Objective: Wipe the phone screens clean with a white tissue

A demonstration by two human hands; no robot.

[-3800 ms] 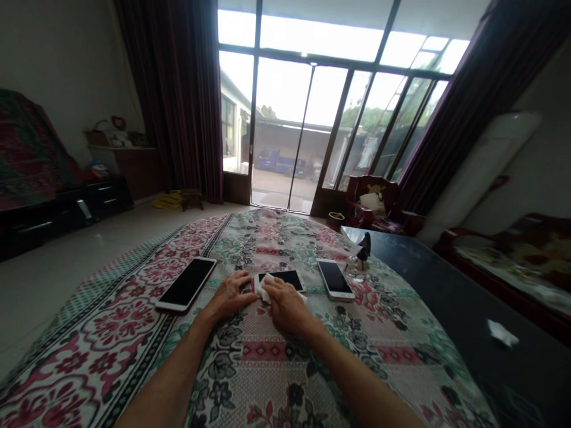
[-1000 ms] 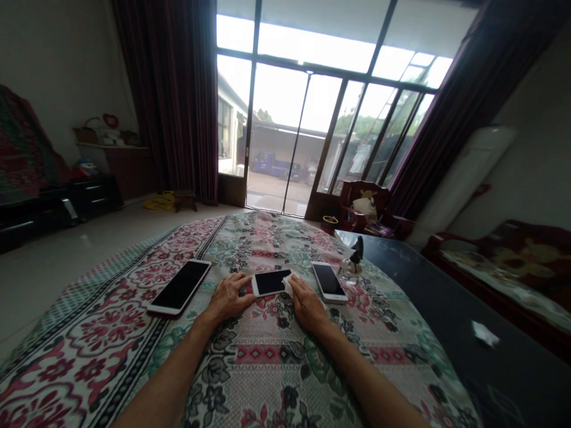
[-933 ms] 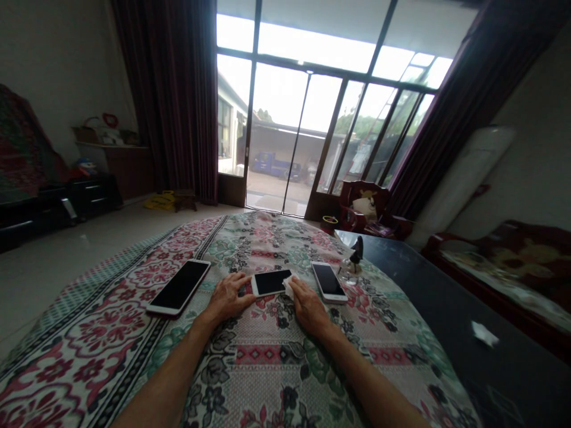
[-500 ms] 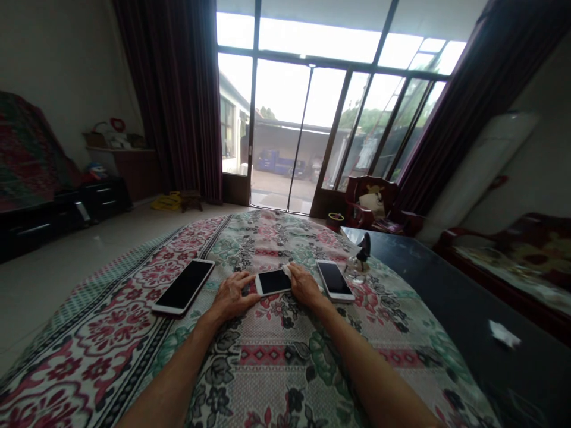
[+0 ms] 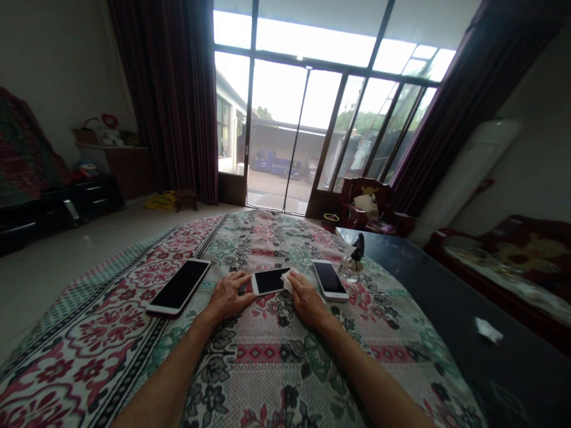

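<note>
A white-framed smartphone (image 5: 269, 282) with a dark screen lies flat on the patterned cloth, between my two hands. My left hand (image 5: 228, 295) grips its left end, with the thumb at the near corner and the fingers at the far one. Closed around a crumpled white tissue (image 5: 288, 278), my right hand (image 5: 305, 295) presses it onto the right end of the screen. To the right lies a second white smartphone (image 5: 330, 279). A larger smartphone (image 5: 181, 286) rests at the left, its screen dark too.
A clear spray bottle (image 5: 353, 267) with a black head stands beyond the right phone. The floral cloth (image 5: 263, 353) covers the round table. Alongside it on the right is a dark table (image 5: 414, 267) with a crumpled white tissue (image 5: 489, 330) on it.
My right hand has shifted slightly along the phone's right end, and more of the tissue shows over the screen. The left hand keeps its place at the phone; the view has turned slightly.
</note>
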